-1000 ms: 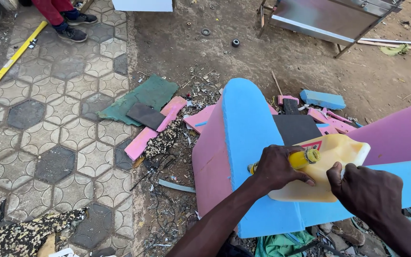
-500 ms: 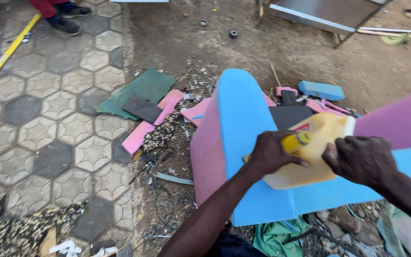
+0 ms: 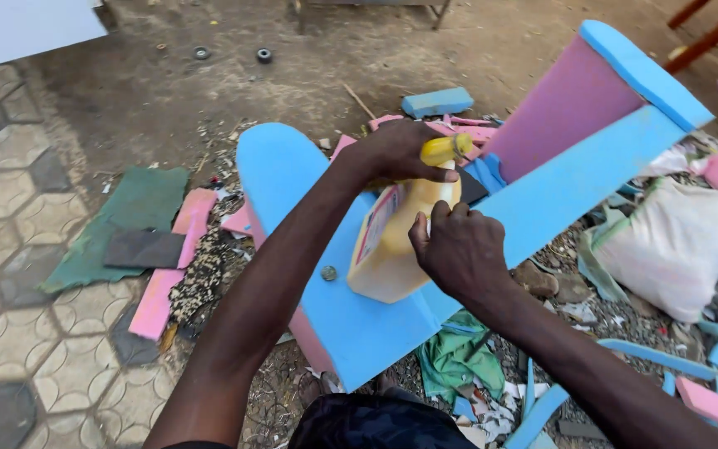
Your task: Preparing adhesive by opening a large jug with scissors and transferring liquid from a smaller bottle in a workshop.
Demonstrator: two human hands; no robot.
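The yellow plastic jug (image 3: 392, 241), probably heavy and slick, stands on the blue foam panel (image 3: 326, 274), left hand (image 3: 396, 150) closed around its cap, right hand (image 3: 459, 249) clasping its handle side.

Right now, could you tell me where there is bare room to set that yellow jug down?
Free: the blue foam panel left of the yellow jug, and the bare dirt beyond it, up to the blue block. Crowded: foam scraps at left, the white sack and offcuts at right.
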